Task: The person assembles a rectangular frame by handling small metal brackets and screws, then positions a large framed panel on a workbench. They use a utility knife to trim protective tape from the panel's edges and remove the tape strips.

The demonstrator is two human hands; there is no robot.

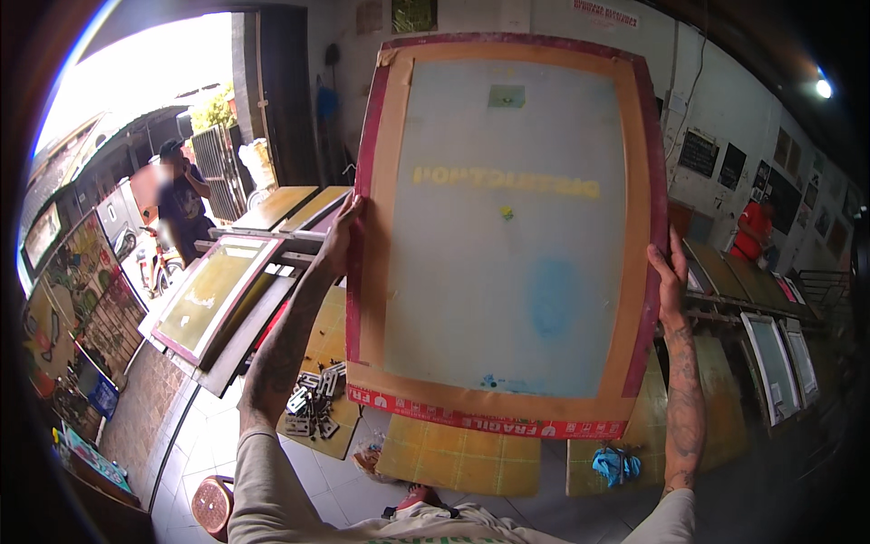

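Note:
Both my arms are raised, holding a large screen printing frame (471, 272) upright before me. Its pale mesh carries faint yellow lettering, a few small marks and a blue stain at the lower right. Brown tape borders the mesh, the outer edge is dark red, and red printed tape runs along the bottom. My left hand (341, 238) grips the left edge, its fingers partly hidden. On the right edge, my right hand (671, 276) is closed with the thumb lying over the front. The frame hides much of the room behind it.
Printing tables with yellowish boards (460, 453) stand below and on both sides. Another screen frame (213, 295) leans at left; a white-edged frame (770, 367) is at right. Metal clamps (315, 399), a blue cloth (616, 462) and a stool (212, 508) are lower. Two people (181, 199) (752, 227) stand farther off.

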